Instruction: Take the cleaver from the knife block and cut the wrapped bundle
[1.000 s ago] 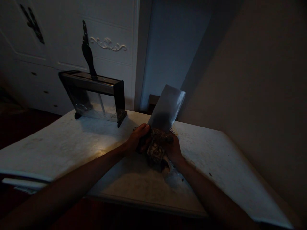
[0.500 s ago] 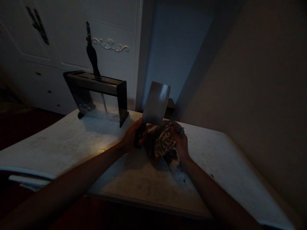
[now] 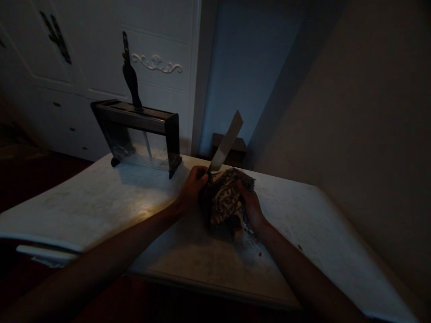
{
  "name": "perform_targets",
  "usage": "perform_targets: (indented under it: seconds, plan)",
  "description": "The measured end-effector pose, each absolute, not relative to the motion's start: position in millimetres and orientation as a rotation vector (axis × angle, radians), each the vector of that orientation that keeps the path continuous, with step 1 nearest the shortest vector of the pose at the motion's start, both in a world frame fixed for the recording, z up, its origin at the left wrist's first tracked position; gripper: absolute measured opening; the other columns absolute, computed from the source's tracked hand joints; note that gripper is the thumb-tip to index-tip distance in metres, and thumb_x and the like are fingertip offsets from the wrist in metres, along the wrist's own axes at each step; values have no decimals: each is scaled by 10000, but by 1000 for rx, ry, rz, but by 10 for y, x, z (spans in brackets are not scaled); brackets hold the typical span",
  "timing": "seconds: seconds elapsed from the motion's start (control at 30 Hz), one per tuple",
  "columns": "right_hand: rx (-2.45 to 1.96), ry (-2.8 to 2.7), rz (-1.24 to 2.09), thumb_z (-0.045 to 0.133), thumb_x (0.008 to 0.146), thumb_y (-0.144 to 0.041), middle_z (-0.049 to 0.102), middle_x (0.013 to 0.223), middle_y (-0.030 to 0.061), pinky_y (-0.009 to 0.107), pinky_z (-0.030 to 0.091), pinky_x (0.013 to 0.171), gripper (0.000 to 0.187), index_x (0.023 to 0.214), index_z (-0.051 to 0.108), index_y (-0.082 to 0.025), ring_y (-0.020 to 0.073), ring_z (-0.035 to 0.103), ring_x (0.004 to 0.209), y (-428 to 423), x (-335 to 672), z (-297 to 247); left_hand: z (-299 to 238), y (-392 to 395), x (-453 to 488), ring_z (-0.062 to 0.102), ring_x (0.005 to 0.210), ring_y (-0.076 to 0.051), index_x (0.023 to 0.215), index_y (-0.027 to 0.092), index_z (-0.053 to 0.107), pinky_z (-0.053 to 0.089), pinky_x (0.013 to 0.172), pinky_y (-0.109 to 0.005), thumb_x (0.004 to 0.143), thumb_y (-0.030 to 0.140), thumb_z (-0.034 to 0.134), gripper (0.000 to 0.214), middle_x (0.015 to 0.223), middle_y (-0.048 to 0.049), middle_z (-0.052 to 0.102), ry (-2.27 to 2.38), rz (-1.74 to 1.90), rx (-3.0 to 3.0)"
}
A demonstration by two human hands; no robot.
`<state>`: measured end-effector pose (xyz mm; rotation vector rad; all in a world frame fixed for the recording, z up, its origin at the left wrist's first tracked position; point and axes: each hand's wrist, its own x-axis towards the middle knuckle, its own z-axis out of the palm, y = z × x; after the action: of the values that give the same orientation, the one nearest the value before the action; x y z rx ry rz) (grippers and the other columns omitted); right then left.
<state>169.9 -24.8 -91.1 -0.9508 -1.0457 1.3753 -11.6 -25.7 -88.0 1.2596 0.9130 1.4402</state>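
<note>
My left hand [image 3: 193,186] is closed around the dark handle of a cleaver [image 3: 226,142], whose blade points up and slightly right, seen at a narrow angle. My right hand [image 3: 251,204] grips a bunched, patterned cloth [image 3: 227,199] in brown and cream, thumb on top. The cloth is close beside the cleaver's handle; whether they touch is too dark to tell. Below the right hand, something dark and pale partly shows under the cloth, its kind unclear.
On the left of the white table [image 3: 101,193] stands a knife block [image 3: 134,114] with clear sides and one black-handled tool upright in it. Behind are a white cabinet [image 3: 158,36] and a small brown box-like piece [image 3: 237,148]. Small dark crumbs lie near my right forearm.
The cleaver has turned from showing its broad flat side to a narrow, slanted view. The cloth in my right hand has shifted slightly left.
</note>
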Motion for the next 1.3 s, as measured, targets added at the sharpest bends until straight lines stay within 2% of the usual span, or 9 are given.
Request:
perform_targets:
  seconds: [0.13, 0.23, 0.37, 0.5, 0.73, 1.0, 1.1, 1.2, 1.3]
  plan:
    - [-912, -995, 1495, 799, 685, -632, 756, 972, 65, 438, 559, 910, 579, 1068, 709, -208, 305, 693, 987, -273, 1643, -918, -1020, -230, -102, 588, 998, -175, 1159, 195, 465, 492, 870, -309, 901, 408, 538, 342, 1089, -59, 592, 983, 1469, 1568]
    - [-896, -984, 1531, 834, 645, -615, 758, 943, 72, 449, 569, 891, 576, 1023, 707, -199, 313, 702, 953, -298, 1618, -929, -1061, -247, -87, 568, 1120, -215, 1254, 178, 436, 443, 1014, -389, 925, 343, 503, 374, 1205, -114, 582, 1092, 1401, 1790]
    - [-863, -1031, 1550, 901, 597, -483, 756, 997, 76, 443, 565, 908, 535, 1005, 712, -194, 309, 703, 961, -321, 1608, -942, -996, -314, -31, 596, 1146, -259, 1369, 143, 383, 462, 1020, -442, 901, 244, 490, 490, 1296, -172, 585, 1259, 1263, 1939]
    - [-874, -1028, 1518, 927, 541, -412, 757, 963, 70, 446, 578, 867, 533, 975, 714, -188, 311, 710, 915, -310, 1593, -938, -859, -382, 49, 618, 1159, -277, 1388, 159, 442, 489, 1005, -440, 875, 194, 500, 517, 1279, -145, 632, 1421, 1160, 2039]
    - [-838, -909, 1531, 878, 577, -332, 751, 914, 42, 428, 589, 802, 464, 975, 683, -196, 300, 706, 886, -294, 1602, -951, -794, -372, 110, 583, 1242, -284, 1420, 164, 471, 452, 1079, -442, 849, 140, 500, 572, 1388, -127, 584, 1384, 1028, 2197]
    - [-950, -898, 1379, 840, 531, -305, 714, 749, 1, 412, 575, 718, 380, 862, 680, -209, 275, 684, 751, -235, 1639, -982, -953, -306, 113, 500, 1340, -293, 1415, 149, 464, 360, 1156, -494, 900, 176, 450, 516, 1443, -157, 526, 1188, 1057, 2175]
    - [-944, -901, 1349, 837, 540, -294, 717, 789, -2, 387, 564, 740, 374, 869, 684, -205, 244, 671, 750, -208, 1660, -995, -990, -298, 102, 487, 1348, -296, 1417, 155, 447, 359, 1157, -490, 918, 213, 450, 502, 1450, -162, 510, 1136, 1059, 2188]
    - [-935, -894, 1325, 840, 554, -284, 713, 817, -5, 355, 551, 728, 374, 885, 686, -203, 213, 648, 737, -183, 1686, -1007, -1017, -281, 70, 509, 1310, -302, 1406, 159, 436, 377, 1137, -493, 900, 236, 503, 516, 1423, -171, 511, 1118, 1150, 2195]
    - [-946, -888, 1289, 833, 562, -283, 677, 740, -20, 325, 521, 623, 314, 819, 668, -207, 183, 594, 638, -155, 1730, -992, -1027, -239, 1, 545, 1239, -299, 1371, 152, 445, 423, 1085, -481, 874, 328, 596, 548, 1365, -179, 523, 1181, 1260, 2134]
